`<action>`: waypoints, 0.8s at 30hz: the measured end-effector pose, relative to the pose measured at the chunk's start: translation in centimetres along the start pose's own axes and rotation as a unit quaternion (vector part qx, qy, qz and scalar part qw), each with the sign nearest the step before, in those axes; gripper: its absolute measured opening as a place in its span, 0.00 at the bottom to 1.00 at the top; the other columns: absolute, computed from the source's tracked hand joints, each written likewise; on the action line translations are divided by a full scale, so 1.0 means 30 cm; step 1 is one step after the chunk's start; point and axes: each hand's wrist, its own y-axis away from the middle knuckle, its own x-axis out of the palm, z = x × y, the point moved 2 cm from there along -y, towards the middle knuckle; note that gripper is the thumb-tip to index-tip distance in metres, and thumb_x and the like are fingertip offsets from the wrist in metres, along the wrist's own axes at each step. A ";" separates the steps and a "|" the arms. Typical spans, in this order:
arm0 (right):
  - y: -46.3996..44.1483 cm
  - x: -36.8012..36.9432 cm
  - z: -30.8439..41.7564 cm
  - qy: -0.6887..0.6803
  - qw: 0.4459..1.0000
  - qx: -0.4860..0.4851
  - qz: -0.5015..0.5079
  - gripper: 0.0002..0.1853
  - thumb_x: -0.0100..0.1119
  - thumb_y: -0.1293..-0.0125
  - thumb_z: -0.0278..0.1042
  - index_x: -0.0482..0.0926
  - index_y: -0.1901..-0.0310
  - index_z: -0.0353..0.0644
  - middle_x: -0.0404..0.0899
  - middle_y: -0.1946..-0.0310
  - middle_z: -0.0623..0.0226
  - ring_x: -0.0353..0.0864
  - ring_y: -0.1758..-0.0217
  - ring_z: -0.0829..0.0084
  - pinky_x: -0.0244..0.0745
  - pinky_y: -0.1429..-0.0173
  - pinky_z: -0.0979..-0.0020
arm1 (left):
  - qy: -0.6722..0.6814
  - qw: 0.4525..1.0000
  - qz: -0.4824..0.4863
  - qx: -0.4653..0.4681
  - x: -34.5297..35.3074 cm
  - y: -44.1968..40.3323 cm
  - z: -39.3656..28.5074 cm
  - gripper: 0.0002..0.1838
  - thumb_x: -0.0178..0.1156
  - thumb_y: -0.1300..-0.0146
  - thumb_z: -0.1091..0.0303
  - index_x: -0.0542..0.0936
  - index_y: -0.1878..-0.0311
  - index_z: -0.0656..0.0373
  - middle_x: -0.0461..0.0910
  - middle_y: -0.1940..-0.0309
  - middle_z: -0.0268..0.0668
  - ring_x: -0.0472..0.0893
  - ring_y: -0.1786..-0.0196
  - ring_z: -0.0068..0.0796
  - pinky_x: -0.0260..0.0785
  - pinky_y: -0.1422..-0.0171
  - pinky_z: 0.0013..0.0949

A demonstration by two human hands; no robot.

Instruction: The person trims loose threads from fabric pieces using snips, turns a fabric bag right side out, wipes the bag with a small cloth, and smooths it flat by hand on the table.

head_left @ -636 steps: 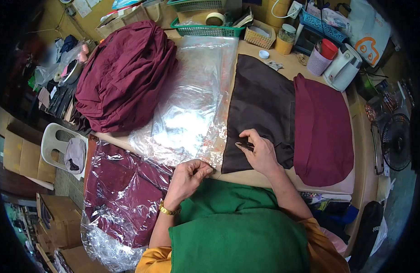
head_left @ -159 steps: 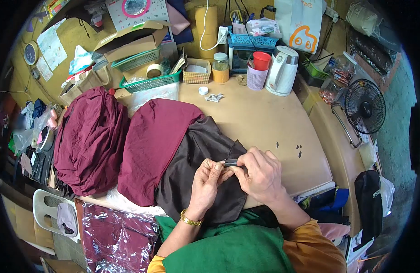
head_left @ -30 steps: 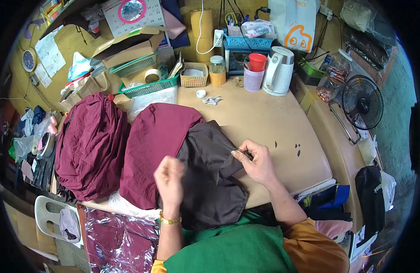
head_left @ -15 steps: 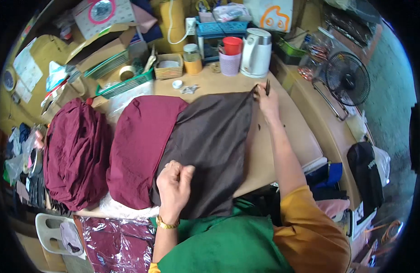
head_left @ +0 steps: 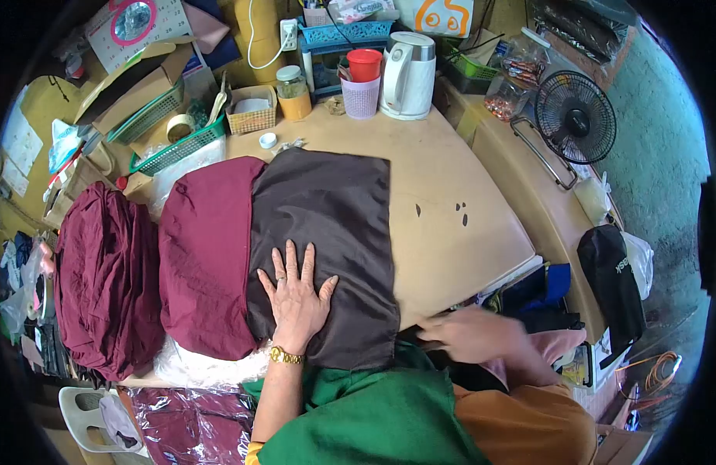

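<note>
- Your left hand [head_left: 298,298] lies flat with its fingers spread, palm down on the dark brown cloth [head_left: 327,201]; it grasps nothing, only rests there.
- Your right hand [head_left: 482,335] is blurred, off to the right of the left one and near the table's front edge — whether it is clenched, loose or holding something, you cannot tell.
- The dark brown cloth spreads under your left palm, reaching well beyond your fingertips and back towards your wrist; its right edge lies between your two hands.
- Just left of your left hand, the maroon cloth [head_left: 207,263] meets the dark one along a nearly straight line.
- Farther left of that hand stands a heaped maroon bundle [head_left: 106,287], full of folds.
- Clear plastic [head_left: 207,364] shows below the maroon cloth, left of your gold watch [head_left: 286,356].
- Lower still, left of your left forearm, is a maroon package [head_left: 191,422] in shiny wrapping.
- The tan table [head_left: 443,271] extends beyond your right hand, with a few small dark marks [head_left: 464,219] on it.
- Well beyond both hands stand the white kettle [head_left: 408,77] and, just left of it, a red container [head_left: 365,66] in a lilac holder [head_left: 359,98].
- Green fabric [head_left: 365,426] covers your front, right of your left forearm.
</note>
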 end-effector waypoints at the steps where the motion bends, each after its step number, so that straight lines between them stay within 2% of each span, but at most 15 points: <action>1: 0.062 -0.087 0.021 -0.050 0.991 0.095 0.084 0.13 0.57 0.34 0.33 0.85 0.51 0.44 0.86 0.56 0.52 0.84 0.49 0.51 0.77 0.45 0.52 | -0.004 1.000 -0.002 0.000 -0.001 0.002 0.000 0.40 0.51 0.30 0.37 0.62 0.22 0.50 0.54 0.20 0.49 0.50 0.18 0.56 0.39 0.21 0.71; 2: 0.106 -0.042 -0.057 -0.030 0.998 0.054 0.004 0.14 0.57 0.36 0.31 0.85 0.50 0.47 0.86 0.63 0.55 0.85 0.52 0.52 0.78 0.49 0.53 | -0.002 1.000 0.003 0.001 -0.002 0.003 0.000 0.40 0.51 0.29 0.37 0.62 0.22 0.50 0.53 0.20 0.48 0.49 0.18 0.56 0.38 0.21 0.71; 3: 0.107 -0.096 -0.056 -0.010 0.993 0.119 -0.024 0.13 0.58 0.35 0.33 0.85 0.51 0.46 0.87 0.58 0.57 0.86 0.53 0.56 0.79 0.48 0.57 | -0.001 1.000 0.002 0.004 -0.002 0.001 0.000 0.40 0.51 0.29 0.37 0.62 0.22 0.50 0.53 0.20 0.48 0.49 0.18 0.56 0.38 0.21 0.71; 5: 0.078 -0.069 -0.132 0.051 0.960 0.126 -0.243 0.10 0.58 0.35 0.31 0.85 0.55 0.44 0.86 0.60 0.57 0.86 0.54 0.55 0.79 0.49 0.58 | -0.001 1.000 0.009 0.001 -0.002 0.003 0.000 0.40 0.51 0.30 0.38 0.62 0.22 0.51 0.52 0.20 0.48 0.49 0.18 0.56 0.38 0.21 0.71; 6: 0.050 -0.058 -0.142 0.053 0.960 0.124 -0.244 0.10 0.58 0.35 0.31 0.85 0.55 0.44 0.86 0.60 0.57 0.86 0.54 0.55 0.79 0.49 0.58 | -0.001 1.000 0.008 -0.001 -0.006 0.005 -0.004 0.40 0.51 0.30 0.38 0.62 0.22 0.51 0.52 0.20 0.48 0.49 0.18 0.56 0.38 0.21 0.71; 8: -0.025 -0.065 -0.131 -0.065 0.917 0.101 -0.380 0.07 0.60 0.34 0.31 0.84 0.57 0.42 0.84 0.61 0.57 0.85 0.53 0.54 0.78 0.48 0.59 | 0.001 1.000 0.013 -0.004 -0.015 0.005 -0.006 0.39 0.52 0.29 0.39 0.61 0.21 0.50 0.51 0.19 0.48 0.49 0.18 0.55 0.37 0.20 0.69; 12: -0.182 -0.073 -0.159 -0.116 0.892 0.109 -0.424 0.11 0.65 0.35 0.33 0.82 0.54 0.39 0.82 0.60 0.56 0.84 0.51 0.53 0.78 0.46 0.59 | 0.004 1.000 0.012 0.007 -0.028 0.031 -0.004 0.40 0.53 0.30 0.38 0.61 0.22 0.51 0.51 0.19 0.49 0.49 0.18 0.56 0.37 0.20 0.68; 14: -0.271 -0.105 -0.260 -0.085 0.855 0.118 -0.497 0.18 0.69 0.37 0.40 0.80 0.50 0.40 0.76 0.51 0.56 0.80 0.47 0.50 0.76 0.45 0.53 | 0.025 0.996 0.086 -0.006 -0.076 0.058 -0.013 0.41 0.58 0.32 0.42 0.62 0.23 0.54 0.52 0.20 0.51 0.50 0.18 0.55 0.38 0.20 0.68; 15: -0.305 -0.134 -0.288 -0.084 0.853 0.117 -0.501 0.18 0.69 0.37 0.40 0.80 0.50 0.40 0.76 0.51 0.56 0.80 0.47 0.50 0.76 0.45 0.53 | 0.023 0.996 0.082 -0.005 -0.112 0.056 -0.025 0.41 0.58 0.32 0.42 0.62 0.23 0.54 0.52 0.20 0.51 0.50 0.18 0.55 0.38 0.20 0.68; 17: -0.368 -0.186 -0.330 -0.042 0.854 0.147 -0.497 0.20 0.70 0.37 0.41 0.78 0.49 0.40 0.73 0.46 0.55 0.79 0.45 0.48 0.76 0.44 0.53 | -0.031 0.994 0.091 0.050 -0.168 0.054 -0.077 0.41 0.63 0.35 0.46 0.64 0.24 0.57 0.54 0.21 0.52 0.51 0.18 0.55 0.40 0.20 0.68; 18: -0.409 -0.188 -0.350 -0.041 0.855 0.146 -0.497 0.20 0.70 0.37 0.41 0.78 0.49 0.40 0.73 0.46 0.55 0.79 0.45 0.48 0.76 0.44 0.53 | -0.012 0.995 0.060 0.074 -0.184 0.025 -0.119 0.40 0.65 0.36 0.51 0.65 0.25 0.60 0.55 0.21 0.51 0.53 0.19 0.54 0.42 0.20 0.66; 20: -0.496 -0.173 -0.377 -0.049 0.888 0.107 -0.445 0.18 0.70 0.37 0.41 0.78 0.51 0.39 0.78 0.52 0.53 0.80 0.49 0.46 0.76 0.45 0.52 | 0.068 0.988 0.013 0.136 -0.165 -0.059 -0.204 0.40 0.61 0.33 0.50 0.62 0.24 0.62 0.55 0.21 0.51 0.53 0.19 0.52 0.43 0.20 0.66; 21: -0.521 -0.163 -0.382 -0.047 0.887 0.106 -0.446 0.18 0.70 0.37 0.41 0.78 0.51 0.39 0.78 0.52 0.53 0.80 0.49 0.46 0.76 0.45 0.52 | 0.124 0.978 -0.013 0.166 -0.130 -0.099 -0.244 0.41 0.59 0.32 0.48 0.60 0.24 0.63 0.55 0.21 0.51 0.53 0.19 0.51 0.43 0.20 0.66; 23: -0.553 -0.159 -0.387 -0.073 0.887 0.102 -0.445 0.16 0.68 0.36 0.38 0.77 0.53 0.39 0.81 0.59 0.50 0.81 0.54 0.43 0.76 0.48 0.51 | 0.077 0.981 -0.022 0.175 -0.040 -0.143 -0.284 0.43 0.54 0.30 0.43 0.58 0.23 0.63 0.54 0.21 0.50 0.53 0.19 0.51 0.43 0.21 0.68; 24: -0.526 -0.176 -0.379 -0.109 0.892 0.118 -0.421 0.13 0.66 0.36 0.34 0.77 0.54 0.39 0.82 0.65 0.46 0.81 0.57 0.42 0.75 0.51 0.49 | 0.058 0.988 0.012 0.141 0.035 -0.142 -0.268 0.43 0.51 0.29 0.39 0.58 0.22 0.62 0.53 0.20 0.49 0.52 0.19 0.51 0.41 0.21 0.69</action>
